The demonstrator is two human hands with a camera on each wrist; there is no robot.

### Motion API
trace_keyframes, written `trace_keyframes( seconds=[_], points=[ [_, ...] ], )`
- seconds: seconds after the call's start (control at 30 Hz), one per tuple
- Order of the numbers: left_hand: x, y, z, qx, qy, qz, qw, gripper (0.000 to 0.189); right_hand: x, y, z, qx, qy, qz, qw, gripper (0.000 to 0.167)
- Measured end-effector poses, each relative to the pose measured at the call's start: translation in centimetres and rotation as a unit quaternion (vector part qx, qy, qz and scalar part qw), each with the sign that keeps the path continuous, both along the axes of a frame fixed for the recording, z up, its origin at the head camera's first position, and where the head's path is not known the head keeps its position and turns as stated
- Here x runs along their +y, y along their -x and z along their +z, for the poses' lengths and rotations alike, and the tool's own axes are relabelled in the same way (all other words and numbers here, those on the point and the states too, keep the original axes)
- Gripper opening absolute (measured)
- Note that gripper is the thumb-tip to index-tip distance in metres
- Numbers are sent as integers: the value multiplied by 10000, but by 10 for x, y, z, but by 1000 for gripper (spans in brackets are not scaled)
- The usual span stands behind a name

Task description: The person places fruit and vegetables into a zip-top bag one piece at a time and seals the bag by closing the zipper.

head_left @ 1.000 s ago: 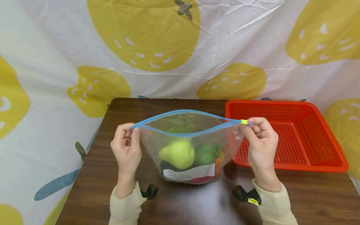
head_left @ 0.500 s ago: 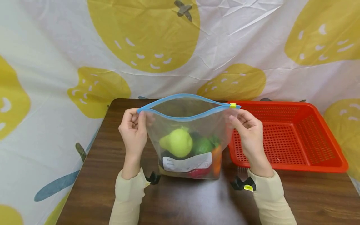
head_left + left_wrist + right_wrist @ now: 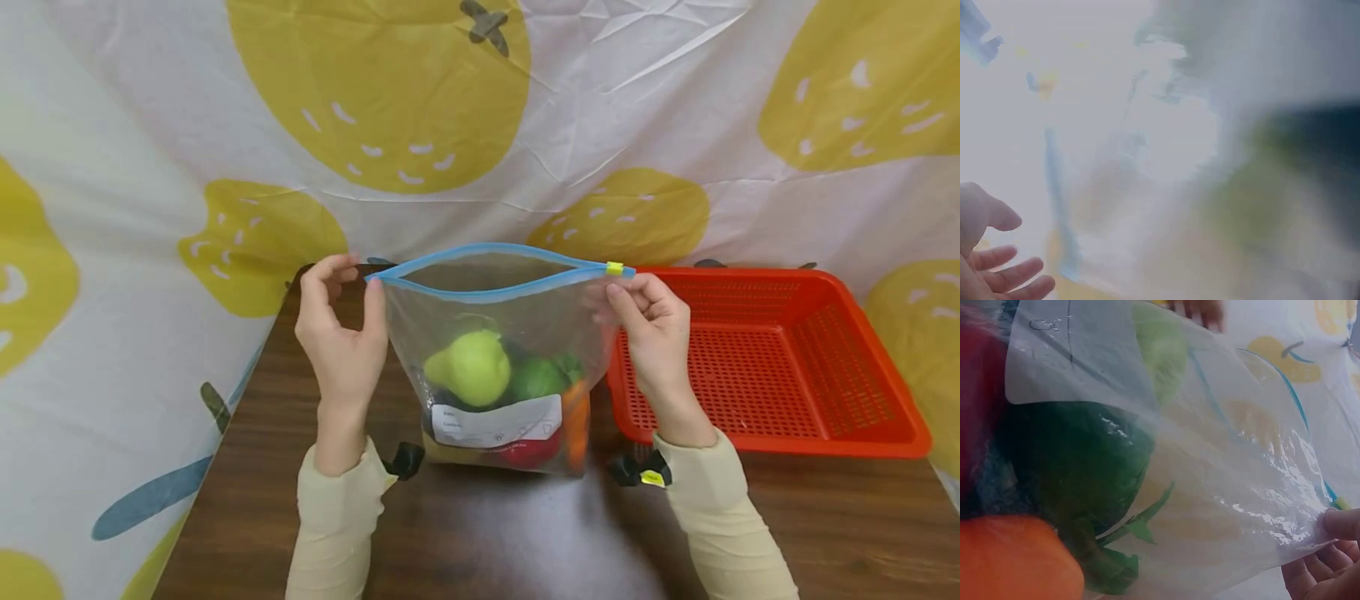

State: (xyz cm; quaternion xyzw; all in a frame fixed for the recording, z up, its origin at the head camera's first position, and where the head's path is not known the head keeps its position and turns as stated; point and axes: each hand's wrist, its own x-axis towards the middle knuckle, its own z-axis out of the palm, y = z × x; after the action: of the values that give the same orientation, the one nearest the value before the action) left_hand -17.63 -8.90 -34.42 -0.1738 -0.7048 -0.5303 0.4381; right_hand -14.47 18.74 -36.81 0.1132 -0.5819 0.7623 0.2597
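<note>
A clear slider zip bag [image 3: 540, 321] stands upright on the table, its blue zip rim [image 3: 480, 297] parted into a wide mouth. The yellow slider [image 3: 615, 268] sits at the right end of the rim. Inside show a yellow-green pear [image 3: 480, 367], a round green item [image 3: 536, 379], an orange carrot-like piece [image 3: 576, 425] and something red [image 3: 528, 452], partly behind the white label [image 3: 495, 423]. My right hand [image 3: 660, 342] pinches the bag's right edge below the slider. My left hand [image 3: 343, 354] is spread at the left corner; in the left wrist view its fingers [image 3: 1019, 275] hold nothing.
A red plastic basket [image 3: 813, 440] stands to the right, close to the bag and my right hand. The dark wooden table [image 3: 255, 500] runs below. A fruit-print cloth [image 3: 420, 217] hangs behind the table's back edge.
The bag's rim has risen and shifted back. My right hand has moved from the slider end to the side edge just below. My left fingers have parted from their pinch on the left corner.
</note>
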Motion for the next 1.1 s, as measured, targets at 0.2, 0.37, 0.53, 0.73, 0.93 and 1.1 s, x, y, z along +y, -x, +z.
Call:
trace_keyframes(
  seconds=[0.2, 0.37, 0.53, 0.73, 0.93, 1.1],
  points=[
    [25, -26, 57, 584, 1466, -587, 9857, 12, -2, 1, -1, 269, -121, 44, 9996, 8],
    [75, -30, 81, 465, 3257, -1020, 9388, 12, -1, 1, 1, 271, -93, 77, 9996, 8],
    [115, -15, 78, -324, 4509, -905, 8874, 19, -4, 1, 1, 153, -36, 48, 9999, 10],
    [134, -2, 68, -847, 5032, -1052, 8535, 24, -5, 0, -1, 340, 11, 173, 9993, 15],
    [137, 3, 63, -893, 4818, -1278, 8623, 16, -4, 1, -1, 454, 18, 188, 9988, 18],
    [139, 7, 61, -942, 4667, -1451, 8673, 14, -3, 1, -1, 406, -47, -33, 9992, 18]
  ],
)
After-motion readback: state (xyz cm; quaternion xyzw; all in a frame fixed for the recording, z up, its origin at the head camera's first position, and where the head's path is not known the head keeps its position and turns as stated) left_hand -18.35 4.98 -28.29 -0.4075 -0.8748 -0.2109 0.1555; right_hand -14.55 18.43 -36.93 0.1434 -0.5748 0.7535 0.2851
